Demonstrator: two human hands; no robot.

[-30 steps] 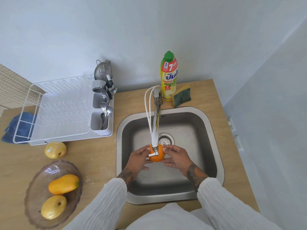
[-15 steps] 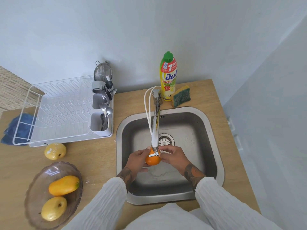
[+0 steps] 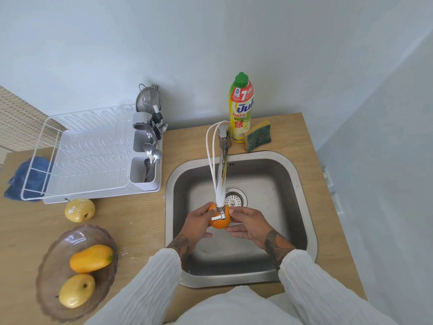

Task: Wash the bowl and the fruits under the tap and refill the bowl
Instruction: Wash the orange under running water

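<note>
Both hands are holding the orange (image 3: pixel 219 220) over the sink (image 3: pixel 300 184), right under the tap (image 3: pixel 221 184) spout. The left hand (image 3: pixel 197 225) is cupping it with curled fingers, and the right hand (image 3: pixel 249 225) is pinching its other side between fingertips and thumb. The spout tip is hiding the fruit's top. Whether water is running is hard to make out.

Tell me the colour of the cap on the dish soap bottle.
Green. The cap on the dish soap bottle shows clearly in the head view.
</note>
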